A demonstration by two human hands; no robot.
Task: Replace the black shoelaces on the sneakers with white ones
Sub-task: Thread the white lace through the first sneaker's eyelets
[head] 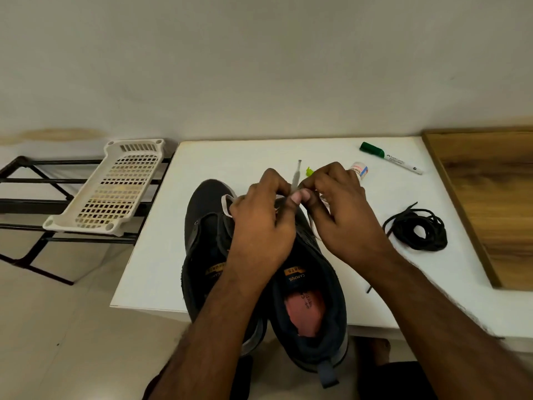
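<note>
White lace (296, 180) stands pinched between the left hand (261, 223) and right hand (340, 215), each grip clamped on it above the sneakers (311, 287), presumably to steer its tip into an eyelet. Both shoes sit heel-toward-viewer on the table (230, 157) for reach; the black laces (418, 230), coiled well apart, are evidently discarded.

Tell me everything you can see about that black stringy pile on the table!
The black shoelaces are thin dark cords, bunched in a loose tangle of loops on the white table, to the right of the sneakers. One tipped end pokes up and back from the pile; another strand trails toward the near table edge, ending in a tip. Neither hand touches them. They lie flat, near a wooden board.
</note>
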